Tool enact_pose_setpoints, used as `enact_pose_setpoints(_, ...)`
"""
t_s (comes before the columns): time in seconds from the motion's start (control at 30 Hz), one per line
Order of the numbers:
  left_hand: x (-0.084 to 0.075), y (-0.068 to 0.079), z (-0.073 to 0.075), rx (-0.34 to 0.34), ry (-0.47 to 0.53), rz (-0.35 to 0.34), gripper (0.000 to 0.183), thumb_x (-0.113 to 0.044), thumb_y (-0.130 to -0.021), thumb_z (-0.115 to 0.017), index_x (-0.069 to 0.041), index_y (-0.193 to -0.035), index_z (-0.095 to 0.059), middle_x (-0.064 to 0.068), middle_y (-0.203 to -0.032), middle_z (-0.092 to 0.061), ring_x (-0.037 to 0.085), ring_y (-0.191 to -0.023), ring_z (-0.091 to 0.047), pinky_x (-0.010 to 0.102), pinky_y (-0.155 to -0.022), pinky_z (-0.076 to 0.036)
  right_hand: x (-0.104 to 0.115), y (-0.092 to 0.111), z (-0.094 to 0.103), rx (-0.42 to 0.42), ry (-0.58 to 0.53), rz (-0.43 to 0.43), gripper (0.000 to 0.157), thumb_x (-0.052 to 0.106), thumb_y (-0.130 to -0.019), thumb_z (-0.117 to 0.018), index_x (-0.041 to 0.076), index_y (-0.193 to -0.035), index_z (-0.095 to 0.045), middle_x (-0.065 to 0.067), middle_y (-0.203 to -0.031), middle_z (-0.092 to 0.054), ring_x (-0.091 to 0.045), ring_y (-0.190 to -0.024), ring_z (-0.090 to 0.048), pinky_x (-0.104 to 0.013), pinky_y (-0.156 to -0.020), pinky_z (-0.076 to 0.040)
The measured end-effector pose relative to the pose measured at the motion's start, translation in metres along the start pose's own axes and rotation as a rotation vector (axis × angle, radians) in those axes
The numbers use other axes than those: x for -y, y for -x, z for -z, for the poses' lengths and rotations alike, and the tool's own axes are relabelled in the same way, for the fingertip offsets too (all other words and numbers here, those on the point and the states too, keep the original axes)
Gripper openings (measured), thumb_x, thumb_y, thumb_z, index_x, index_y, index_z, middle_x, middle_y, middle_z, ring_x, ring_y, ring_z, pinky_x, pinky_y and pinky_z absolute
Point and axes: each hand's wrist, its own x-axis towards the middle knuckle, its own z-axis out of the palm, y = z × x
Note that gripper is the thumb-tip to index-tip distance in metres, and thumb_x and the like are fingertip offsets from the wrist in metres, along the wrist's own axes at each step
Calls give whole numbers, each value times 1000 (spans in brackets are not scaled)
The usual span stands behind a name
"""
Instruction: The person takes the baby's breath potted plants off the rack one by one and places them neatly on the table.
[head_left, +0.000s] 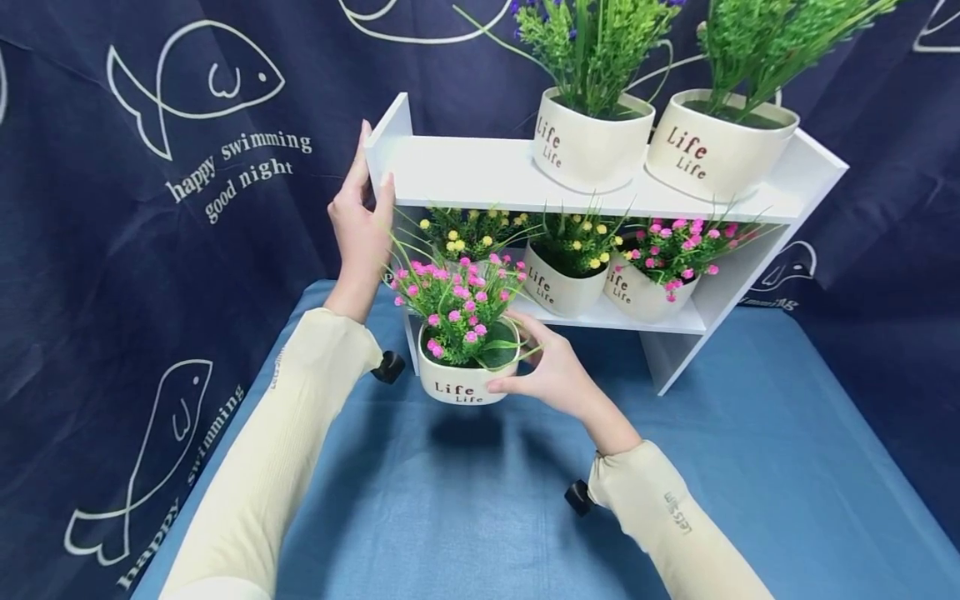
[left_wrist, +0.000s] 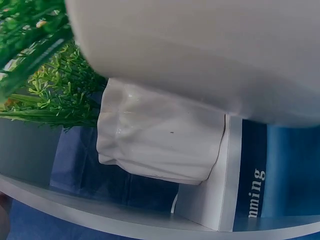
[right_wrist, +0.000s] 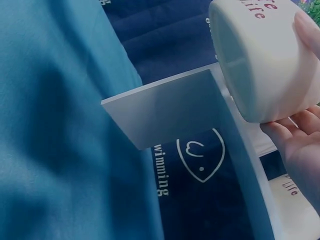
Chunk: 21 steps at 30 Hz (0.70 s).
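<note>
My right hand (head_left: 551, 367) grips the right side of a cream flowerpot (head_left: 465, 385) lettered "Life", its thumb across the front wall. Pink artificial flowers (head_left: 457, 308) stand in this pot, which is held above the table in front of the lower shelf. From the right wrist view, the underside of the same pot (right_wrist: 272, 65) shows, tipped towards the camera. At the upper left, my left hand (head_left: 360, 237) holds the side panel of a white two-tier shelf rack (head_left: 465, 171), with the thumb on the front edge and fingers on the outside.
Two pots with tall greenery, a left one (head_left: 592, 146) and a right one (head_left: 720, 150), stand on the top tier. Below are a yellow-flowered pot (head_left: 562, 283), a pink-flowered pot (head_left: 652, 292) and a partly hidden white pot (left_wrist: 160, 132). A blue cloth (head_left: 450, 517) covers the table.
</note>
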Motion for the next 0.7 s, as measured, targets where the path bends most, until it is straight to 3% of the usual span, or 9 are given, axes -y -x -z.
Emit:
enact_pose_setpoints(0.13,-1,1,1,5,4,-11,50,-3,-95,-55,-11,-144,-47,9,-141,-54,17,-125,-58,31,-100,-51,-5,-1,-4,11,18,-6,92,17,-69,-87,11,-147,-40,-11,-140,-55,-26,-117,-60,-44,-97,-53)
enact_pose_setpoints(0.27,0,1,3,2,10,-31,50,-8,-95,-56,-19,-143,-48,3,-141,-56,11,-123,-59,28,-99,-51,-11,-3,-10,23,21,-9,93,16,-68,-88,13,-147,-40,-8,-143,-51,-25,-115,-58,-43,-97,-53)
enact_pose_setpoints(0.43,4,0,5,0,15,-43,50,-12,-95,-58,-25,-142,-50,0,-140,-56,7,-123,-58,26,-99,-51,-18,-3,-16,53,-2,-7,93,14,-69,-87,10,-148,-38,-13,-142,-51,-27,-116,-58,-45,-98,-52)
enact_pose_setpoints(0.53,-1,3,5,2,14,-38,49,-10,-96,-57,-21,-143,-49,4,-140,-56,11,-124,-58,29,-100,-51,-23,-2,-21,75,44,-7,92,18,-70,-87,8,-147,-38,-16,-138,-55,-29,-112,-61,-46,-89,-55)
enact_pose_setpoints(0.7,-1,2,4,10,22,-22,51,-6,-95,-57,-17,-144,-48,6,-141,-55,13,-125,-57,32,-100,-51,-35,-2,-29,91,62,17,88,20,-70,-87,9,-144,-41,-14,-134,-57,-27,-110,-62,-38,-83,-56)
